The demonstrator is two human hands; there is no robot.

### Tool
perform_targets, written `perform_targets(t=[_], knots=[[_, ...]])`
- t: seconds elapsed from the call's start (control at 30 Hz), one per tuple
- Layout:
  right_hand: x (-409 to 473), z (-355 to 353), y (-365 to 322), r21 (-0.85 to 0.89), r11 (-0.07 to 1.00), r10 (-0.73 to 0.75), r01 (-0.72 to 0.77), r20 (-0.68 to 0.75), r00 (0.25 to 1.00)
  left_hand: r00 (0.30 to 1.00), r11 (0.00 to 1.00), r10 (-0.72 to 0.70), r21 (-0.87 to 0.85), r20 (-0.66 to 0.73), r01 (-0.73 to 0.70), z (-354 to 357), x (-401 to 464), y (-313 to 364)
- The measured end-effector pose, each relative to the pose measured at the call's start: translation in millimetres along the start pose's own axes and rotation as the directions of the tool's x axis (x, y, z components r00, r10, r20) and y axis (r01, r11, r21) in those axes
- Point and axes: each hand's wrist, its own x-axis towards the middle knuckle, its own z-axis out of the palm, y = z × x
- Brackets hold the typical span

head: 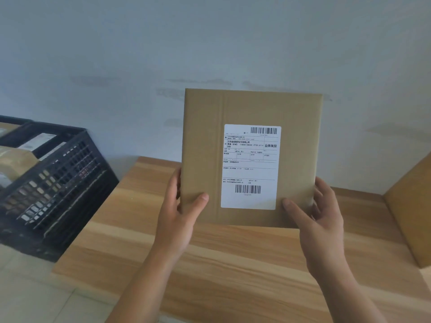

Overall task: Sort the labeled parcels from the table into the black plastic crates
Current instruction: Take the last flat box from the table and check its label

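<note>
The parcel point(250, 157) is a flat brown cardboard mailer, held upright in the air above the wooden worktop point(210, 264), its white shipping label point(250, 166) facing the person. It looks stiff and thin, with crisp edges and a fold line running down the face, and I judge it light, since it sits easily between two hands at its lower corners. The cardboard seems matte enough not to slip. The left hand point(179, 213) grips the lower left edge, thumb pressed on the front and fingers wrapped behind. The right hand point(319, 215) does the same at the lower right corner, thumb just touching the label's bottom edge. A hold on the side edges suits it best; bending across the middle would likely crease it.

To the left, off the worktop's end and lower down, stands a black plastic crate point(58, 183) already holding several parcels. At the far right edge a larger cardboard box point(412, 217) rests on the worktop.
</note>
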Motion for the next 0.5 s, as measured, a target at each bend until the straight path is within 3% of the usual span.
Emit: perform_targets(t=[0.5], knots=[[7.5, -69.7, 15.4, 0.019, 0.996, 0.084, -0.088, 0.171, 0.982, 0.996, 0.998, -0.037, 0.048, -0.086, 0.042, 54.6, -52.6, -7.5]])
